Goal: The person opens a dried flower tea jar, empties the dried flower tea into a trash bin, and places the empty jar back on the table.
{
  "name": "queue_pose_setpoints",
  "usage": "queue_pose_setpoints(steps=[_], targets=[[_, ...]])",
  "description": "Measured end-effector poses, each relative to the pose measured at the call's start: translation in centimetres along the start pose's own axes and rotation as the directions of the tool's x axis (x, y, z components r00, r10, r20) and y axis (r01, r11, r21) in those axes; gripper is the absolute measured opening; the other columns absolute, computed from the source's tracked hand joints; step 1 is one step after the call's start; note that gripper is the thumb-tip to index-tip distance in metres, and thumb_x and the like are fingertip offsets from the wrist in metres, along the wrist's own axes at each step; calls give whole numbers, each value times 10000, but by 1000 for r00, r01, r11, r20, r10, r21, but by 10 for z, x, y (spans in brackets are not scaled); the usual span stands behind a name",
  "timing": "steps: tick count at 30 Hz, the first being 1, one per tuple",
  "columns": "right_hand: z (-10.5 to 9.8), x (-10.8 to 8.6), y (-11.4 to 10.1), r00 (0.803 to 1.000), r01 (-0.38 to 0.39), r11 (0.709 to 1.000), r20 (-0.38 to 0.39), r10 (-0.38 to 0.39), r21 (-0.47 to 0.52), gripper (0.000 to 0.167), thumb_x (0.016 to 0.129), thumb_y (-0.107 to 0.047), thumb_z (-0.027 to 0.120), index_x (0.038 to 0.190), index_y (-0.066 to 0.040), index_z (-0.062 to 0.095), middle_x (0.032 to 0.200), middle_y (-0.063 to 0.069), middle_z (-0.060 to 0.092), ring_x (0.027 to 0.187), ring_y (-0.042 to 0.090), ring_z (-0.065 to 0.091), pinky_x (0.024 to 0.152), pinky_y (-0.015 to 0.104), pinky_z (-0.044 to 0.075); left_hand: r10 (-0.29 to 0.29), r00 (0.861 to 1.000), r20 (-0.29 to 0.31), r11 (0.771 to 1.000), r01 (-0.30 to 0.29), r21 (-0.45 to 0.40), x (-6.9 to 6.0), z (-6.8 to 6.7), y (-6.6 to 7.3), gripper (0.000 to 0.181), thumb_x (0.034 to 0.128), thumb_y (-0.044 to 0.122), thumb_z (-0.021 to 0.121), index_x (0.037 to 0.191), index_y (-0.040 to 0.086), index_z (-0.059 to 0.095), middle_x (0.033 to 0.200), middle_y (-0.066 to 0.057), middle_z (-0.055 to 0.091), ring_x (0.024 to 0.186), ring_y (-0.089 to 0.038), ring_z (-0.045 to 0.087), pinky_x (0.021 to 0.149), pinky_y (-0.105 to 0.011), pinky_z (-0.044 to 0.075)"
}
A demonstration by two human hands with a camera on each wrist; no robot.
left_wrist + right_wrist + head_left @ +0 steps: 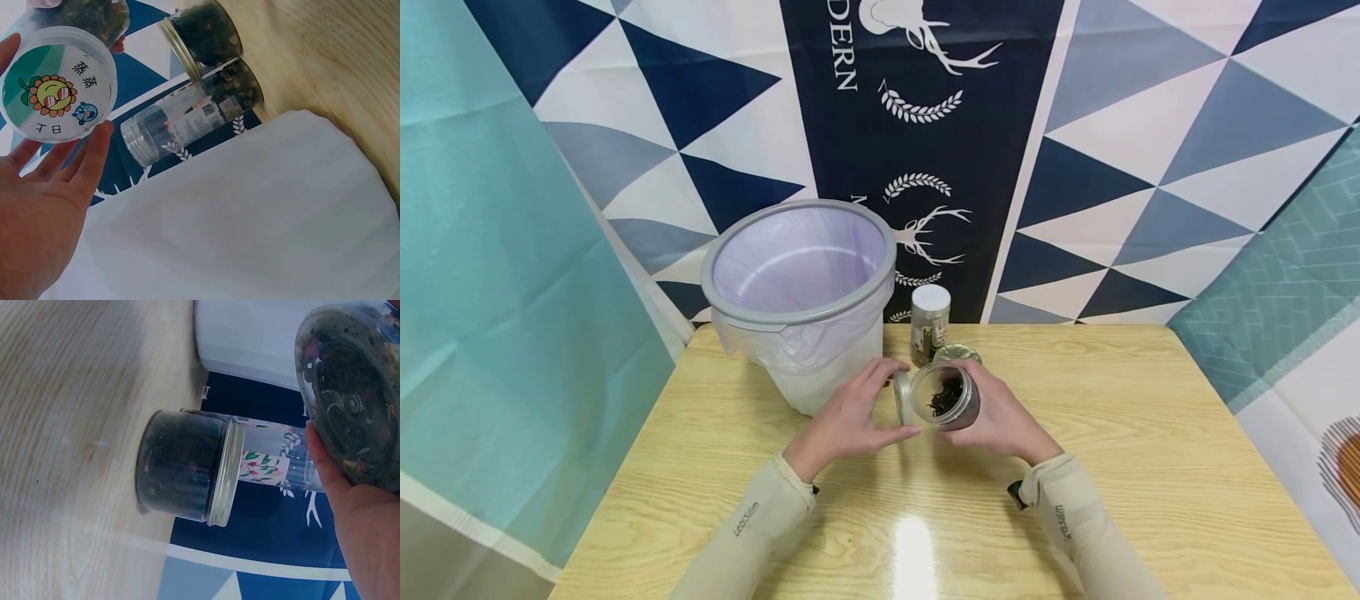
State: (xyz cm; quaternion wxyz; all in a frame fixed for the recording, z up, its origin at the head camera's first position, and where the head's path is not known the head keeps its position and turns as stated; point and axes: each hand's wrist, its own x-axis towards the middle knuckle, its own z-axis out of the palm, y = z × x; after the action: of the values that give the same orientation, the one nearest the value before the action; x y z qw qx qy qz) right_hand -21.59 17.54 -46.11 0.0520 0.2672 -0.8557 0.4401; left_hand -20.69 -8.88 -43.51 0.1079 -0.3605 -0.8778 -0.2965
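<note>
My left hand [848, 417] pinches a round lid [902, 400] by its edge, thumb on one side and fingers on the other. In the left wrist view the lid's top [59, 87] carries a smiling sunflower label. My right hand [1000, 419] grips a clear jar [967, 407], tilted with its uncovered mouth facing left and up. Dark, dried, leaf-like bits lie inside. The lid stands on edge close beside the mouth; whether they touch I cannot tell. The jar's base [356, 406] faces the right wrist camera.
Behind the right hand stands a short jar [181, 465] with a metallic lid and dark contents. A tall clear jar [930, 327] with a white top is next to it. A lined bin [797, 317] stands at the back left of the wooden table [1150, 467], against a patterned cloth.
</note>
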Motion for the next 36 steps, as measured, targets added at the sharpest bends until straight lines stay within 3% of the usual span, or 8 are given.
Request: queue_pose_setpoints(steps=[11,16,22,27,36], targets=[[-2,2,-2,1000,18,999,-12,-17,43,950,592,-134,978,1415,-145,503,1320,65,663,1199,207,618,1062,436,485,-85,992,92,996,84,17,-8,8,-5,826,808,459,871,1432,47,521,1398,-96,616,1299,-271,601,1124,-413,489],[-3,2,-2,1000,6,999,-3,-6,50,934,598,-155,982,1405,-158,511,1315,105,665,1195,190,616,1066,424,482,-150,979,138,989,149,15,-14,12,-9,844,813,484,860,1438,38,510,1406,-105,613,1292,-279,607,1114,-418,497],[-6,2,-4,999,0,1000,-33,1,21,946,591,-140,984,1412,-140,513,1296,41,666,1187,190,616,1061,430,484,-208,959,193,977,212,2,-23,18,-16,839,802,461,875,1437,56,504,1409,-113,611,1262,-290,625,1089,-436,514],[-7,3,-5,999,2,1000,-42,-1,24,946,600,-171,989,1420,-144,518,1296,32,664,1185,202,619,1049,381,481,-218,951,219,975,224,-5,-32,24,-27,819,789,433,896,1403,41,520,1362,-117,636,1211,-287,651,1048,-428,539],[-11,3,-8,998,-12,998,-55,15,60,957,602,-131,986,1432,-146,510,1296,8,661,1186,173,611,1045,288,465,-199,961,193,980,200,12,-41,32,-36,804,770,397,917,1348,13,510,1263,-119,633,1120,-256,660,1005,-419,556]])
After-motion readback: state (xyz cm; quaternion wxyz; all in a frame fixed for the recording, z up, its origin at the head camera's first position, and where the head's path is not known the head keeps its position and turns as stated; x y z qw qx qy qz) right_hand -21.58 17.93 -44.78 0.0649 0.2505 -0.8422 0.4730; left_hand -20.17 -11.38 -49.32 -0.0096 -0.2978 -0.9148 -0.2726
